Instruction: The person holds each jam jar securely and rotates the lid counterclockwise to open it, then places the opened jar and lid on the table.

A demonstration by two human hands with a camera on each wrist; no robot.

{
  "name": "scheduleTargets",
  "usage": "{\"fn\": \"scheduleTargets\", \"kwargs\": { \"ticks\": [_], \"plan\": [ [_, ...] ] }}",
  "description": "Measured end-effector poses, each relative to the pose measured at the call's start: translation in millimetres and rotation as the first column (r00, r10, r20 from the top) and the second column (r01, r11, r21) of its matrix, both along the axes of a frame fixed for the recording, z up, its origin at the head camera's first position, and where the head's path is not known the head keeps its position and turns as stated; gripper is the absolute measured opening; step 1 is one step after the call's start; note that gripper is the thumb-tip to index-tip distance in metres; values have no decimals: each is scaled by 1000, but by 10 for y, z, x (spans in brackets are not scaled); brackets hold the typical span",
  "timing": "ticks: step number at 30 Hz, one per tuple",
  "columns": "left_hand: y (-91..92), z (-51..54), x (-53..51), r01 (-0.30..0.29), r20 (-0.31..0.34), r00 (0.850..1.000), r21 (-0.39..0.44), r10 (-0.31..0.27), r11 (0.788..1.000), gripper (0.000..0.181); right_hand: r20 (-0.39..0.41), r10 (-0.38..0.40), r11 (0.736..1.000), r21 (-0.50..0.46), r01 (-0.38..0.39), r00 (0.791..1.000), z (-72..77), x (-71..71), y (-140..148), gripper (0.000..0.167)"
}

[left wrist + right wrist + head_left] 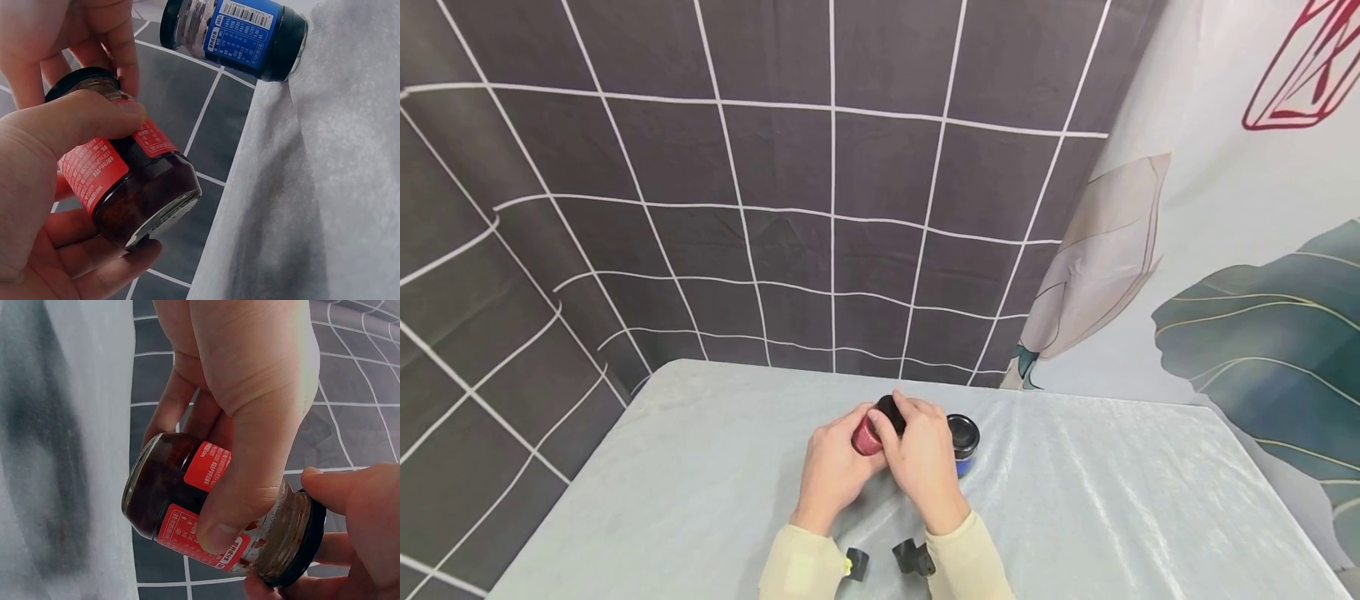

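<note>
A glass jar [867, 437] with a red label, dark contents and a black lid [891, 410] is held above the table. My left hand [835, 471] grips its body, the thumb lying across the red label [94, 165] in the left wrist view. The fingers of my right hand [927, 458] pinch the lid, which sits at the jar's neck; in the right wrist view they show at the lid's rim [312, 540]. Just right of my right hand, a second jar [962, 437] with a blue label and black lid stands upright on the table, partly hidden by that hand.
A pale grey cloth covers the table [700, 467]. Behind it hangs a dark curtain [782, 250] with a white grid, and a floral white curtain [1120, 333] is at the right. Small black camera mounts [913, 557] are at both wrists.
</note>
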State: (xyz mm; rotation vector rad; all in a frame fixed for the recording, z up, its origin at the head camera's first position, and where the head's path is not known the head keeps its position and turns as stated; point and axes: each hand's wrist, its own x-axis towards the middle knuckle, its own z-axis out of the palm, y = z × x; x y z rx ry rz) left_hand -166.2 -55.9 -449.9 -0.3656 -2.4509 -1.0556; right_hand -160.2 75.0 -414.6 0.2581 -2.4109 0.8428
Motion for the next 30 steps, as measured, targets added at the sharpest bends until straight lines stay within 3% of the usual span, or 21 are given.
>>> {"fn": "scheduleTargets", "kwargs": {
  "ticks": [30],
  "plan": [
    [-13, 1, -2, -1, 25, 1000, 0, 1, 1000, 54, -31, 41, 998, 37, -40, 999, -8, 5, 27, 41]
  ]
}}
